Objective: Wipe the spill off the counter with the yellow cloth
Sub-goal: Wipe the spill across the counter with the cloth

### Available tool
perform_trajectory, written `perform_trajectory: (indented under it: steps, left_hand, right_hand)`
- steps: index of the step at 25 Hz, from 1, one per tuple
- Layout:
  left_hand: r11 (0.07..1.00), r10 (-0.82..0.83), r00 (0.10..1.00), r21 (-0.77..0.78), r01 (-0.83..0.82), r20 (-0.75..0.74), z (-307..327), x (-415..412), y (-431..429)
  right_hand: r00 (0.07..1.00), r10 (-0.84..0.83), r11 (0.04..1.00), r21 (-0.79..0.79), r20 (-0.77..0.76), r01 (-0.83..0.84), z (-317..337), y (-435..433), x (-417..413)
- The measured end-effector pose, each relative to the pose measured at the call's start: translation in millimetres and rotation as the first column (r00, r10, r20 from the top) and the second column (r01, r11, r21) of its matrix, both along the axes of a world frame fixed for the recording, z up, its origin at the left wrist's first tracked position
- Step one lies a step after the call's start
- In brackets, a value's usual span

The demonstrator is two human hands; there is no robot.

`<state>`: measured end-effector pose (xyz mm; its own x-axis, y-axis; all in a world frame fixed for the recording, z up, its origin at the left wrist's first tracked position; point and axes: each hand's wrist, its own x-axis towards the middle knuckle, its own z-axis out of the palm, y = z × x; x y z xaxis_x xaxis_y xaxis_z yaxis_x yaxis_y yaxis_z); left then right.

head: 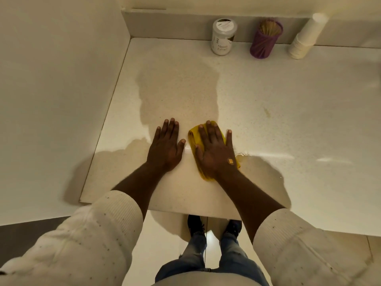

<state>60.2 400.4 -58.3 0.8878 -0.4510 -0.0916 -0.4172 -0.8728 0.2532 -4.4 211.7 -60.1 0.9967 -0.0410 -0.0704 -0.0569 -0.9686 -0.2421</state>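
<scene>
My right hand (215, 150) lies flat, fingers spread, pressing the folded yellow cloth (193, 139) onto the pale speckled counter (288, 112). The cloth sticks out past the fingers on the left and below the wrist. A thin wet patch of spill (243, 154) glistens just right of that hand, and a faint yellowish stain (267, 112) sits farther right. My left hand (166, 147) rests flat and empty on the counter beside the cloth, fingers apart.
Against the back ledge stand a white-lidded jar (223, 37), a purple holder of wooden sticks (266, 39) and a stack of white paper cups (307, 37). A white wall (51, 89) borders the counter's left side. The counter's front edge is right below my forearms.
</scene>
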Motion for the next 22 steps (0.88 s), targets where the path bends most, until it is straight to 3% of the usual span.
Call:
perform_trajectory:
  steps: [7,13,17,20,22]
  left_hand:
    - [0.999,-0.052,0.998,-0.001,0.052,-0.029,6,-12,-24]
    - [0.999,-0.055,0.998,-0.002,0.055,-0.041,5,-17,-33]
    - [0.998,-0.069,0.997,-0.011,0.069,-0.028,5,-15,-41]
    - [0.996,-0.091,0.996,-0.001,0.091,-0.022,6,-13,-55]
    - [0.995,-0.102,0.995,0.004,0.102,-0.009,5,-11,-65]
  right_hand:
    - [0.957,-0.288,0.957,-0.049,-0.028,0.287,3,-107,-38]
    - [0.945,-0.322,0.946,-0.062,-0.051,0.319,5,-108,-39]
    - [0.978,-0.200,0.978,-0.074,-0.055,0.196,7,-60,-34]
    - [0.998,-0.056,0.998,-0.005,-0.012,0.056,5,-34,-38]
    - [0.999,-0.046,0.999,0.029,-0.003,0.046,3,-42,-37]
